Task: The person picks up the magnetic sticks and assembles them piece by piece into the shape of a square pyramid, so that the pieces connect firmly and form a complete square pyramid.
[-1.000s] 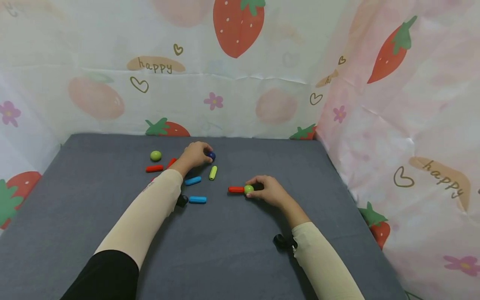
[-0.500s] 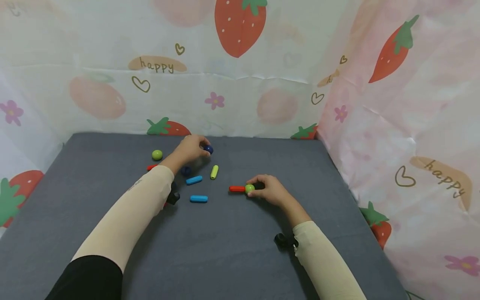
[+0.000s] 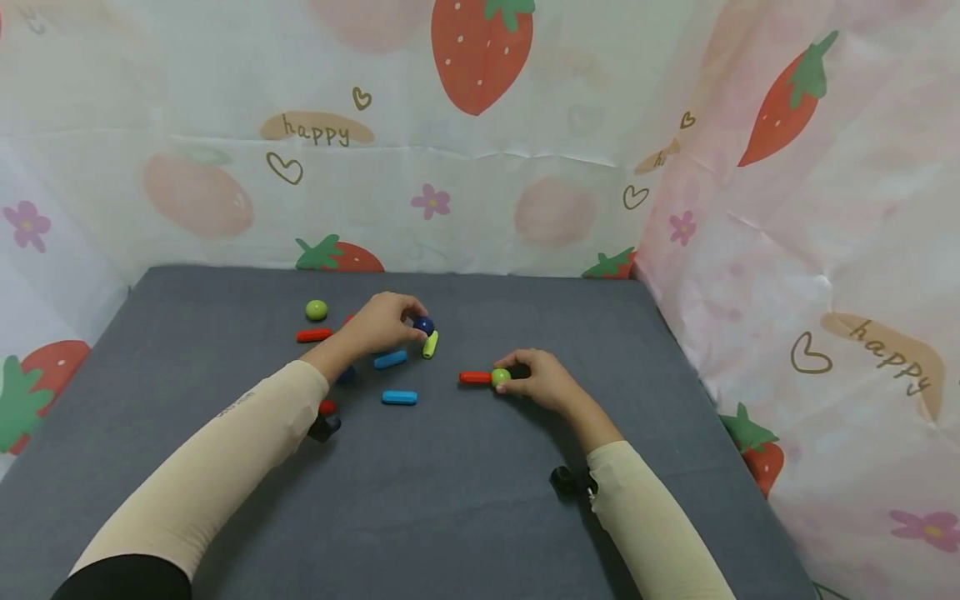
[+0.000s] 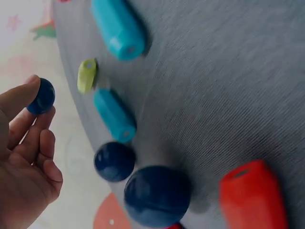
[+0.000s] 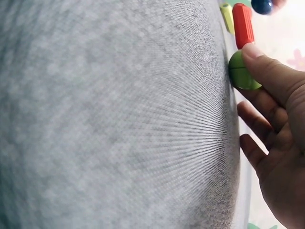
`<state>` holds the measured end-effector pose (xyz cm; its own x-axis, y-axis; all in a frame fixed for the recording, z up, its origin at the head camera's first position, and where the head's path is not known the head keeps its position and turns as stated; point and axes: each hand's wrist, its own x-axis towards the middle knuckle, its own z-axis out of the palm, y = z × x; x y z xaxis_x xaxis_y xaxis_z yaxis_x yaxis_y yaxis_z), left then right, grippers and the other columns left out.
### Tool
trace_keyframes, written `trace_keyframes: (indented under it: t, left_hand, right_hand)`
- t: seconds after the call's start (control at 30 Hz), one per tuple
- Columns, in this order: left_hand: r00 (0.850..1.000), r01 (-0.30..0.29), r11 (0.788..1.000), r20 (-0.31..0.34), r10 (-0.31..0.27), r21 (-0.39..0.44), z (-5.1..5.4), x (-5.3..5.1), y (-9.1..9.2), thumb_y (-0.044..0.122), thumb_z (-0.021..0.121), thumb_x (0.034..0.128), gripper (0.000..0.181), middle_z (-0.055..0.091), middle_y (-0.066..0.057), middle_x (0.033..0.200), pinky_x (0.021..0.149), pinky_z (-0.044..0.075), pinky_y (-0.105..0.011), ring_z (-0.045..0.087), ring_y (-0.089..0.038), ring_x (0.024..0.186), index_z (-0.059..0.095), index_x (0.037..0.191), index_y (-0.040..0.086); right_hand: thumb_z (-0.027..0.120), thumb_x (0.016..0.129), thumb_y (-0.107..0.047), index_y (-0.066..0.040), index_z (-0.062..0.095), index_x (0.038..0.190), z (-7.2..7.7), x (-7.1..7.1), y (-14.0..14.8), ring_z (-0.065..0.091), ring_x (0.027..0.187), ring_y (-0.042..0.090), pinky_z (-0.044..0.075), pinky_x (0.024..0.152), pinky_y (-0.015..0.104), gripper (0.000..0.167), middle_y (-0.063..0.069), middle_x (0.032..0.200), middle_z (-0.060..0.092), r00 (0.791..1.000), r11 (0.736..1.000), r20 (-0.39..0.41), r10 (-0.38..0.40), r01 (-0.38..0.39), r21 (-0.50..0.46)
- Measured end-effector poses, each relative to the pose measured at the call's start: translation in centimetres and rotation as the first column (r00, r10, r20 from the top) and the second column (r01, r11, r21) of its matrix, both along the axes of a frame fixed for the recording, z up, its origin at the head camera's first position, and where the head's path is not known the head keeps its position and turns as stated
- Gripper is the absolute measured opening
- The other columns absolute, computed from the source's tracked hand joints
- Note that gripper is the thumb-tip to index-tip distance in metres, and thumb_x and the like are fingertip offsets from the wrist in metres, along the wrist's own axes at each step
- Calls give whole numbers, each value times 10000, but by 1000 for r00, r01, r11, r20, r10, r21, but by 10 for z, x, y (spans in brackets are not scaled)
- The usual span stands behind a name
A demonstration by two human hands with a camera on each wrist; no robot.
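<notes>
My left hand [image 3: 382, 325] pinches a dark blue ball [image 3: 424, 326] between thumb and fingertips, just beyond a short yellow-green stick [image 3: 430, 346]. In the left wrist view that held ball [image 4: 44, 98] appears raised off the cloth. My right hand [image 3: 543, 382] pinches a green ball [image 3: 501, 378] low at the tabletop. A red stick [image 3: 475, 378] lies end-on against the green ball's left side; in the right wrist view the red stick [image 5: 243, 28] meets the ball [image 5: 240, 74]. Whether they are joined I cannot tell.
Two blue sticks [image 3: 400, 398] lie left of the right hand. A second green ball [image 3: 317, 310] and a red stick [image 3: 313, 335] lie farther left. Two loose dark blue balls [image 4: 114, 161] sit beneath the left forearm, near another red stick [image 4: 252, 198]. Grey cloth [image 3: 480, 508] covers the table.
With the blue ball in its fingers, my left hand first moved back and slightly left, then came nearer and right toward the yellow-green stick. The right hand stays in place.
</notes>
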<state>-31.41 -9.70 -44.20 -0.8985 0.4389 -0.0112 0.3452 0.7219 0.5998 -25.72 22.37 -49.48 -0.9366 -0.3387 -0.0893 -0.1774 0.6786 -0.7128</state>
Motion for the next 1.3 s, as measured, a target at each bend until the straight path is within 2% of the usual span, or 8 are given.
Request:
trace_keyframes:
  t: [0.27, 0.53, 0.73, 0.97, 1.3]
  left_hand:
    - [998, 55, 998, 39, -56, 13, -10, 24, 10, 286, 816, 898, 383, 733, -53, 1202, 904, 526, -420, 652, -251, 1104, 715, 1224, 112]
    - [995, 90, 996, 38, -90, -4, -25, 37, 24, 299, 835, 878, 332, 749, 10, 1090, 926, 531, -418, 667, -186, 1017, 743, 1158, 146]
    - [992, 116, 993, 40, -116, -10, -31, 41, 36, 300, 851, 860, 311, 746, 28, 1028, 888, 546, -408, 672, -167, 964, 762, 1119, 153]
    - [994, 101, 993, 40, -99, -57, -34, 40, 44, 299, 863, 846, 295, 730, 39, 969, 847, 543, -384, 652, -138, 894, 754, 1080, 155]
    - [993, 116, 990, 35, -114, -74, -36, 37, 46, 277, 854, 856, 308, 737, 23, 1013, 879, 536, -399, 661, -155, 934, 744, 1114, 148]
  right_hand:
    - [839, 869, -280, -219, 746, 1205, 1, 0, 0, 613, 1149, 210, 509, 961, 421, 354, -10, 1221, 695, 1000, 1000, -10, 11, -11, 6]
    - [835, 873, -294, -218, 746, 1213, 2, -1, -1, 612, 1166, 214, 503, 983, 431, 359, -7, 1240, 692, 1000, 1000, -15, 14, -13, 17]
    - [839, 869, -293, -212, 750, 1197, 1, -1, -2, 620, 1144, 210, 509, 970, 424, 349, -5, 1232, 699, 1000, 1000, -13, 4, -4, 18]
    - [837, 871, -308, -220, 745, 1201, 3, -1, -2, 603, 1218, 242, 479, 1034, 468, 353, 9, 1264, 688, 1000, 999, -17, 4, -4, 34]
    - [831, 879, -310, -228, 740, 1188, 5, 2, 1, 596, 1206, 219, 454, 1064, 474, 333, -18, 1236, 689, 996, 995, -39, 85, -82, 60]
